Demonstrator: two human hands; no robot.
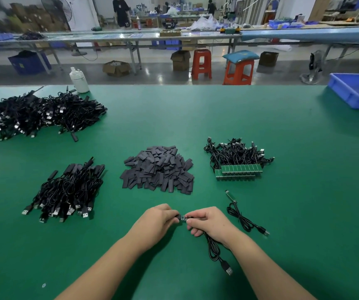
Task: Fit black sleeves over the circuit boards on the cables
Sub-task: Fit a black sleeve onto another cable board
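Hands meeting low at the middle of the green table [196, 118]; left hand [159, 219] curled, fingertips pinching a black sleeve [176, 218] at its right end; right hand [206, 221] curled too, thumb and forefinger pinching a small circuit board [184, 217] just right of that sleeve; board bridging the gap between the two hands, its left end touching or just entering the sleeve mouth, hard to tell which; cable [214, 249] trailing from under the right palm down toward the near edge, looped, ending in a USB plug [228, 270] flat on the mat.

Just right of the right hand, apart from it, a second loose cable [242, 217] lying on the table; beyond the hands, a heap of loose black sleeves [159, 169]; to its right, a bundle of cables with bare green boards [239, 167] lined along its front; to its left, a pile of sleeved cables [70, 189]; far left, a much larger tangle of cables [38, 113]; white bottle [79, 80] at the far edge; blue bin [356, 89] at the far right corner.
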